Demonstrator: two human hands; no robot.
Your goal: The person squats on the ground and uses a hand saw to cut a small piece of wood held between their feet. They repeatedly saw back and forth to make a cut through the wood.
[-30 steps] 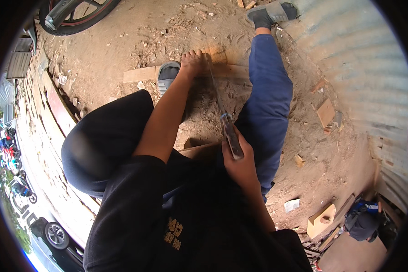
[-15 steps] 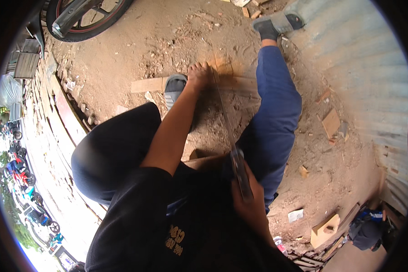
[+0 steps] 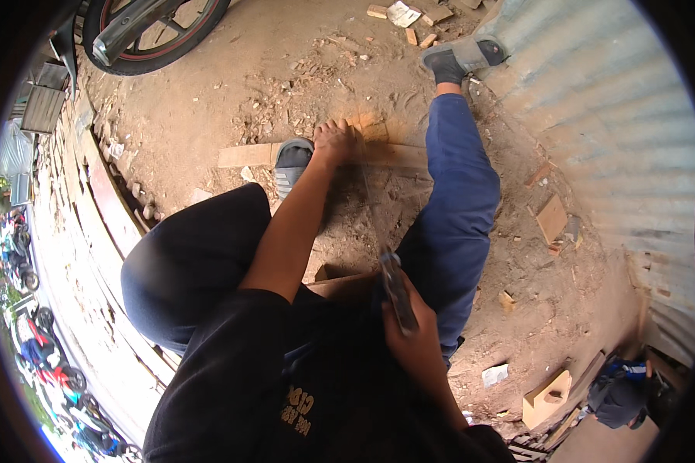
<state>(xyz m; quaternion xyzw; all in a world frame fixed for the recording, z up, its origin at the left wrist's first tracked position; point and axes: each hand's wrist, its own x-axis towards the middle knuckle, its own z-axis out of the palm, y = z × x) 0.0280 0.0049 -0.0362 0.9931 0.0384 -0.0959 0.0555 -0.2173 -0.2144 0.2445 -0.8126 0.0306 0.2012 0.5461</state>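
A narrow wooden plank lies crosswise low over the dirt. My left hand presses down on it, its fingers bent over the plank's far side. Just left of that hand, my sandalled left foot rests on the same plank. My right hand is wrapped round the dark handle of a handsaw. The thin blade, smeared by motion, reaches forward from the handle to the plank, right beside my left hand. How deep it sits in the wood cannot be made out.
A wooden piece sits below me, between my legs. My right leg stretches forward toward a corrugated metal wall. A motorbike wheel stands at the far left. Planks lie along the left. Another person is at lower right.
My right hand and the saw handle have shifted slightly left, and the blade looks more blurred. My left hand stays on the plank. The whole view has turned a little.
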